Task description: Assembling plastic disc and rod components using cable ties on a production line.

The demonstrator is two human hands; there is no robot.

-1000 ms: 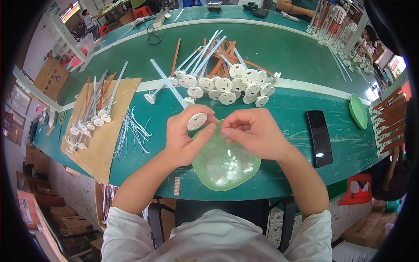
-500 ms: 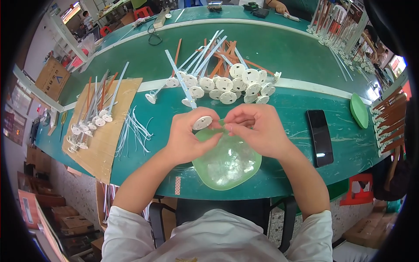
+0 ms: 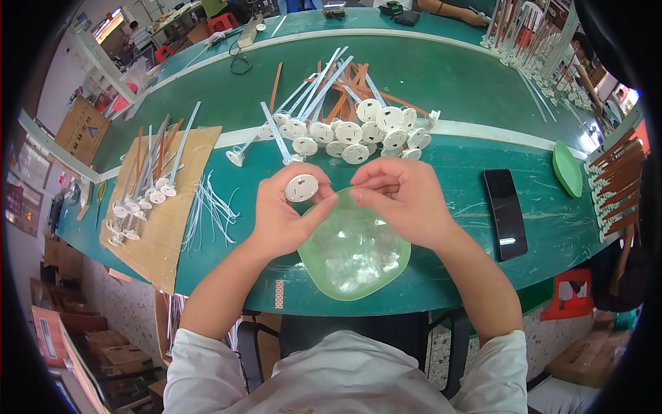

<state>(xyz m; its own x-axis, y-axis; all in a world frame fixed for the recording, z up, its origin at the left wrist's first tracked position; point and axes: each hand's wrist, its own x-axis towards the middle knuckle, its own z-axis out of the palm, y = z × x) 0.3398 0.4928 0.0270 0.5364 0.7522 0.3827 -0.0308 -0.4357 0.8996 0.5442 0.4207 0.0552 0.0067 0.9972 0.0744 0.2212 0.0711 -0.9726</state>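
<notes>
My left hand (image 3: pixel 286 212) is closed around a white round disc (image 3: pixel 302 188) with small slots, its flat face turned up. A pale blue strip (image 3: pixel 276 132) runs away from behind that hand and seems to belong to the disc. My right hand (image 3: pixel 403 200) makes a pinch with thumb and forefinger; what sits between the tips is too small to make out. A small gap separates the two hands. Beneath them lies a shallow green translucent tray (image 3: pixel 355 265), with shiny small contents that I cannot identify.
Beyond my hands lies a pile of white discs with blue and brown strips (image 3: pixel 355 133). At left, cardboard (image 3: pixel 155 241) carries similar pieces beside loose white wires (image 3: pixel 207 214). A black phone (image 3: pixel 505 214), a green dish (image 3: pixel 567 169) and stacked brown-strip pieces (image 3: pixel 616 193) are at right.
My hands have drawn apart a little. The left one has shifted left with the disc, whose face now shows more fully, and the blue strip has moved with it.
</notes>
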